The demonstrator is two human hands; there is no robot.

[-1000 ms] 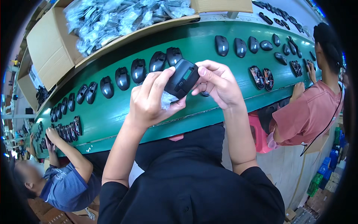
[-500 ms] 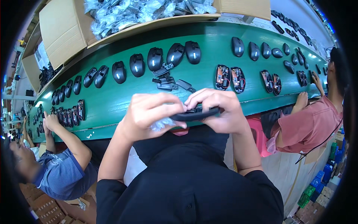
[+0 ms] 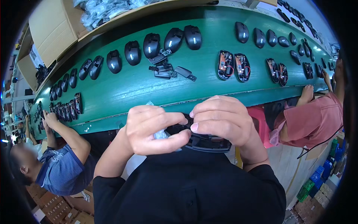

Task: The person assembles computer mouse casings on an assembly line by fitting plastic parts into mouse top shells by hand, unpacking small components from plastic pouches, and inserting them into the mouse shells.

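In front of my chest, between both hands, is an opened black computer mouse (image 3: 209, 145), tilted and partly hidden by my fingers. My right hand (image 3: 223, 121) closes over its right side, fingertips pressed on its dark inner part. My left hand (image 3: 154, 128) curls at the other end, with index finger and thumb bent around the edge. Crumpled clear plastic wrap (image 3: 160, 134) is tucked in the left palm. What lies right under the fingertips cannot be made out. Beyond my hands, several small black plastic pieces (image 3: 182, 72) lie in a loose pile on the green table (image 3: 130, 87).
Black mice (image 3: 132, 53) stand in a curved row at the far side. Opened mice with circuit boards (image 3: 225, 65) lie to the right. An open cardboard box (image 3: 52, 33) holds plastic-wrapped parts (image 3: 108, 13). Co-workers sit at left (image 3: 65, 168) and right (image 3: 313, 117).
Both hands have come down closer to my body with the mouse, which has tipped to show its inner side. My right fingers have shifted onto it; the view has moved slightly.
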